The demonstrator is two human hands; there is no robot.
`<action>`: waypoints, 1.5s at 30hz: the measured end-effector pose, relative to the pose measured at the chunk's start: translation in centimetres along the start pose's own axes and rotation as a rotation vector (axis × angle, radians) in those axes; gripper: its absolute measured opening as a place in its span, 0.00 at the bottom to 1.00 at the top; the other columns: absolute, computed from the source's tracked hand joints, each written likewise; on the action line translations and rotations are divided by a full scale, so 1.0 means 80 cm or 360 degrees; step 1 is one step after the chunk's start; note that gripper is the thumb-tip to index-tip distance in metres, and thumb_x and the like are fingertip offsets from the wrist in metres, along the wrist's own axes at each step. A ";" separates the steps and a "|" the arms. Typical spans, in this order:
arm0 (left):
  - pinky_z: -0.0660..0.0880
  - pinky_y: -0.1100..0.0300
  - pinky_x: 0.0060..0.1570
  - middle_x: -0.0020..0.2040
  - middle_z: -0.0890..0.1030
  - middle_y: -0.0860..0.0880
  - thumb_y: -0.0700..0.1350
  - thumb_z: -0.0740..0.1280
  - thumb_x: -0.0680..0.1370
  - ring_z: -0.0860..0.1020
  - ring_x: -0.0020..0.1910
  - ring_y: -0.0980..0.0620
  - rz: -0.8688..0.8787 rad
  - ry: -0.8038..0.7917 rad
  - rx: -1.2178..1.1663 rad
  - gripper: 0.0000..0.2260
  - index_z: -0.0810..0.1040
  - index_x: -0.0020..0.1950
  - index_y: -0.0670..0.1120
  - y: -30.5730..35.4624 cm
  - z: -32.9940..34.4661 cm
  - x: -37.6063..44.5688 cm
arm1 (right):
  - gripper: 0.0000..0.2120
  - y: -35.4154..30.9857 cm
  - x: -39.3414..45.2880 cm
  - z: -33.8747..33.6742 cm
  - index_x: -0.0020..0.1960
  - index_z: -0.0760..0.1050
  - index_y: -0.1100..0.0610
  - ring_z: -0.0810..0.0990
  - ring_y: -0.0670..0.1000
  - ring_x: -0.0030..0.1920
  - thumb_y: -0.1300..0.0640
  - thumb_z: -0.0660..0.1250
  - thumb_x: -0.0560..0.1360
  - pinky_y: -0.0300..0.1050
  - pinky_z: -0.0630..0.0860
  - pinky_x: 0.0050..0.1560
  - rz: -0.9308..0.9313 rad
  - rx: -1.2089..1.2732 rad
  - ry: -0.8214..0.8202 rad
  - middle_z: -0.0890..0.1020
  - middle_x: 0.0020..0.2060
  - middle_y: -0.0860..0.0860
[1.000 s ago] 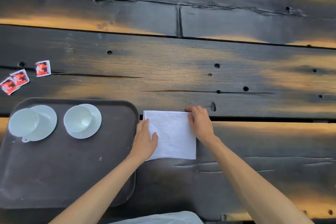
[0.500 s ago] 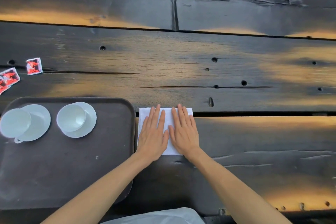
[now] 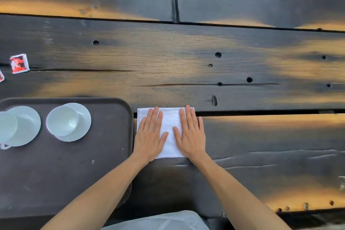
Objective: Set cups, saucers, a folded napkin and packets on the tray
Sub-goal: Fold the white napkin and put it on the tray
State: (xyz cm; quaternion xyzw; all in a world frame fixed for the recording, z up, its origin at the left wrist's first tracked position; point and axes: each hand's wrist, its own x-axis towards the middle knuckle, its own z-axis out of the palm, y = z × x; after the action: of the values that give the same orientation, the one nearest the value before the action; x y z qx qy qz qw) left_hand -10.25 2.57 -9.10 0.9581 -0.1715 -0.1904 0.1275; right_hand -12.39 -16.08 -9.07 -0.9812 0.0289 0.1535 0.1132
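Observation:
A folded white napkin [image 3: 170, 129] lies on the dark wooden table just right of the brown tray [image 3: 78, 173]. My left hand [image 3: 150, 136] presses flat on the napkin's left half and my right hand [image 3: 190, 134] presses flat on its right half, fingers straight. Two white cups sit on white saucers at the tray's far side: one cup [image 3: 62, 120] on its saucer [image 3: 82, 127] near the middle, another cup [image 3: 7, 127] on a saucer [image 3: 28, 125] at the left edge. A red-and-white packet [image 3: 19, 63] lies on the table beyond the tray, with another packet [image 3: 1, 76] cut off at the left edge.
The table is made of dark, worn planks with gaps, knots and holes; one gap [image 3: 261, 112] runs right from the napkin's far edge. A pale cloth [image 3: 158, 220] shows at the bottom, at the table's near edge.
My hands went from holding the napkin's side edges to lying flat side by side on it, then slid apart toward its left and right halves. The view shifted left to right.

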 end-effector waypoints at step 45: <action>0.65 0.47 0.73 0.81 0.59 0.47 0.40 0.62 0.80 0.58 0.79 0.46 0.0304 -0.0364 -0.0042 0.30 0.56 0.81 0.45 0.069 -0.085 0.048 | 0.15 -0.010 -0.103 -0.049 0.54 0.71 0.50 0.81 0.49 0.44 0.56 0.72 0.71 0.46 0.80 0.43 0.1117 0.1670 -0.0369 0.81 0.46 0.49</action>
State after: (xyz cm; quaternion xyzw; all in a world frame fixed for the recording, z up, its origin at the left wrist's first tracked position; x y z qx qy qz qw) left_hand -5.69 -2.73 -2.57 0.9077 -0.2727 -0.2877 0.1373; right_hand -18.99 -15.99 -2.73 -0.7046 0.4071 0.2519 0.5238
